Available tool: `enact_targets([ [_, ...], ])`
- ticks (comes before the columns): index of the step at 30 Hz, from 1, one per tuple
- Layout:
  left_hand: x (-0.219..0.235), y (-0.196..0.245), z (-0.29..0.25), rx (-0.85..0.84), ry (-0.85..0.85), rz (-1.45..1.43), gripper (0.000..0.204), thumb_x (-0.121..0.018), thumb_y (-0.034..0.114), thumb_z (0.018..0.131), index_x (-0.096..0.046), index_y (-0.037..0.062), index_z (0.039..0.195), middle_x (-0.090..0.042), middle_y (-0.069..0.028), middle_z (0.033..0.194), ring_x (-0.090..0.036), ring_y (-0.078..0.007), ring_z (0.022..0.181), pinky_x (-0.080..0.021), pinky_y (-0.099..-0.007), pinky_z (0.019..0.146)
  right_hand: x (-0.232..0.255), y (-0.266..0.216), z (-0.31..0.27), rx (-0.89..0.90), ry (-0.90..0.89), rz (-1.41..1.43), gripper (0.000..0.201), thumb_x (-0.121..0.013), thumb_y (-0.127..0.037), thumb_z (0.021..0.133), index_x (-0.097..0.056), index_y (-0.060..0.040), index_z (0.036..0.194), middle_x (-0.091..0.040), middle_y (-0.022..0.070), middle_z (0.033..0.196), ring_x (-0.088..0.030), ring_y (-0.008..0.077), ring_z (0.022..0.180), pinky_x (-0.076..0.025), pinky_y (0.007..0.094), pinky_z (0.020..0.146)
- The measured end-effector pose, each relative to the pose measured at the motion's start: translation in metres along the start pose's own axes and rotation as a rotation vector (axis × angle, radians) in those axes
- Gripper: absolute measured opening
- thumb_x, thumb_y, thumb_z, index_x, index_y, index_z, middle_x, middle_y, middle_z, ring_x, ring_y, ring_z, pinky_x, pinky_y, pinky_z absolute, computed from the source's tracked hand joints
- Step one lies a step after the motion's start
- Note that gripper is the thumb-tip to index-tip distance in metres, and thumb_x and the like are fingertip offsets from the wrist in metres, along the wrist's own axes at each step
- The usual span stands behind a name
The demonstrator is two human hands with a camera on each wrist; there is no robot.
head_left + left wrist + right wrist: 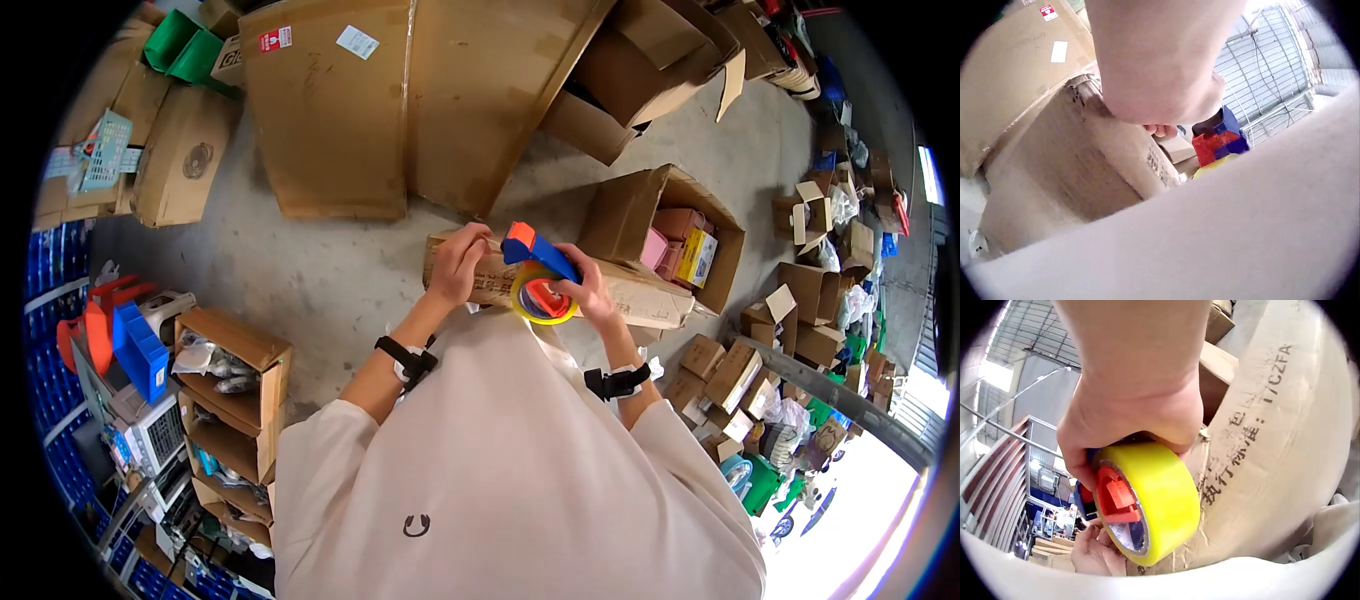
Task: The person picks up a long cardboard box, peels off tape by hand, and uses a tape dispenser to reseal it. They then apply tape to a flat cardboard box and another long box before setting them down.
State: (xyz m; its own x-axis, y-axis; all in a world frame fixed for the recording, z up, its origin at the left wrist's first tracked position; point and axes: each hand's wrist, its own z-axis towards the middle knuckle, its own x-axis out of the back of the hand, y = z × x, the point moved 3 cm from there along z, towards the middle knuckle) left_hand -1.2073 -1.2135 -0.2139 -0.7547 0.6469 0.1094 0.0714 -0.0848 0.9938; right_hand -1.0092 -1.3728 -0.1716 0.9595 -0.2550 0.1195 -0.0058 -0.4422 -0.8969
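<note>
A blue and red tape dispenser [541, 252] carrying a roll of yellow tape [1166, 503] is gripped by my right hand [592, 290]. The right wrist view shows the thumb beside the roll's red hub [1119, 497]. Beneath both hands lies a long cardboard box [640, 300] with black print along its side. My left hand [460, 265] rests at this box's left end, its fingers loosely bent over the top. In the left wrist view, its fingertips [1161, 130] show close over the cardboard, partly hidden by the palm.
Large flat cardboard sheets [330, 120] stand ahead. To the right is an open carton [610, 215] with pink and yellow packs inside. A cardboard shelf unit [232, 400] stands at left, near a blue bin [140, 350]. Several small boxes [735, 375] are piled far right.
</note>
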Motion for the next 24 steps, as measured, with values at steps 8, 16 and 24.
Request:
enact_targets([
  [8, 0.011, -0.021, 0.001, 0.298, -0.119, -0.274, 0.029, -0.046, 0.02, 0.109, -0.064, -0.0024, 0.104, -0.066, -0.0017, 0.096, -0.062, -0.0108, 0.094, -0.049, -0.0263, 0.085, -0.024, -0.069, 0.003, 0.26, -0.016, -0.422, 0.06, -0.072, -0.01, 0.072, -0.06, 0.0022, 0.13, -0.071, 0.0177, 0.105, -0.071, 0.0263, 0.095, -0.055, 0.0363, 0.091],
  [16, 0.018, -0.019, -0.001, 0.244, -0.29, -0.177, 0.02, -0.051, 0.016, 0.11, -0.057, 0.0048, 0.094, -0.054, 0.0022, 0.081, -0.05, -0.0072, 0.078, -0.044, -0.0236, 0.073, -0.033, -0.08, -0.007, 0.294, -0.038, -0.591, 0.062, -0.077, -0.016, 0.074, -0.061, -0.0028, 0.132, -0.071, 0.0251, 0.109, -0.069, 0.0435, 0.099, -0.056, 0.0449, 0.088],
  [24, 0.024, -0.038, -0.001, 0.343, -0.308, -0.47, 0.023, -0.05, 0.018, 0.11, -0.053, 0.0067, 0.09, -0.051, 0.0015, 0.079, -0.05, -0.0096, 0.076, -0.044, -0.0266, 0.073, -0.008, -0.09, -0.048, 0.009, -0.093, -0.604, 0.065, -0.08, -0.016, 0.077, -0.058, -0.0028, 0.137, -0.073, 0.0211, 0.108, -0.072, 0.0383, 0.098, -0.057, 0.0423, 0.086],
])
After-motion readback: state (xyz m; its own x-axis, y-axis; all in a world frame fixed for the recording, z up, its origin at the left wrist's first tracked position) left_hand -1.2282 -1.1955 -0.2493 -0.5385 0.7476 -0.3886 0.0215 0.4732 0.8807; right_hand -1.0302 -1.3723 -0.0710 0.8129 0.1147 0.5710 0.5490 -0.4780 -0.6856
